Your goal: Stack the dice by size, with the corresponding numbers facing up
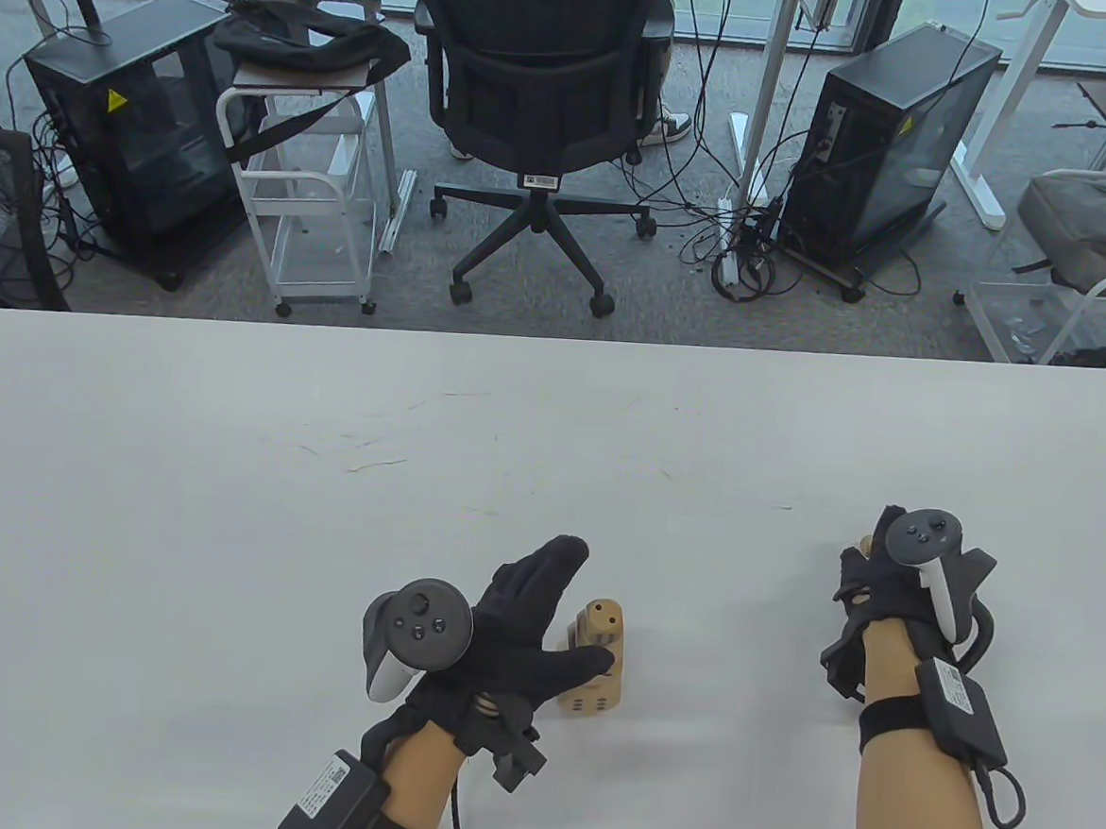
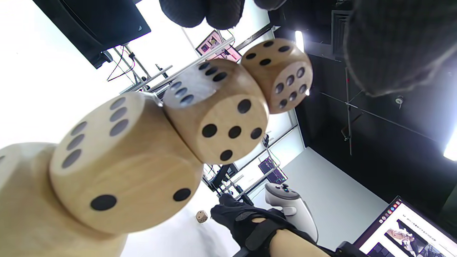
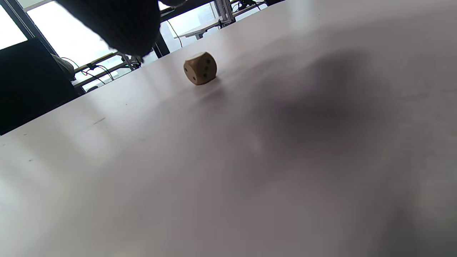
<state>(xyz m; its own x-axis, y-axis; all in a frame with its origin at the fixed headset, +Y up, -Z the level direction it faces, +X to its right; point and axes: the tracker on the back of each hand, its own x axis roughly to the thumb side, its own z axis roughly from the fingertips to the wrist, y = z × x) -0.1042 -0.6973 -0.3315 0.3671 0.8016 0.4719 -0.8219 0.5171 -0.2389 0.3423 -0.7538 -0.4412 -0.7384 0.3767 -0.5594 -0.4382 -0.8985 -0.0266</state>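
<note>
Lower centre of the table view: the dice stack (image 1: pixel 595 668) is partly covered by the left hand (image 1: pixel 519 635). Left wrist view: the lowest die (image 2: pixel 25 210) is cut off at the lower left corner. Right wrist view: only a blurred fingertip (image 3: pixel 117 25) is seen at the upper left.

Office or computer lab. Grey carpet floor (image 1: pixel 540 324) behind a white work table (image 1: pixel 227 467). Black mesh swivel chair on castors (image 1: pixel 542 101), occupied. 2 black tower PC cases: 1 at left (image 1: pixel 128 129), 1 at right (image 1: pixel 889 145). Tangled black cables and a power strip (image 1: pixel 730 247) on the floor. White wire trolley (image 1: pixel 303 198). Open laptop screen (image 2: pixel 410 232).
</note>
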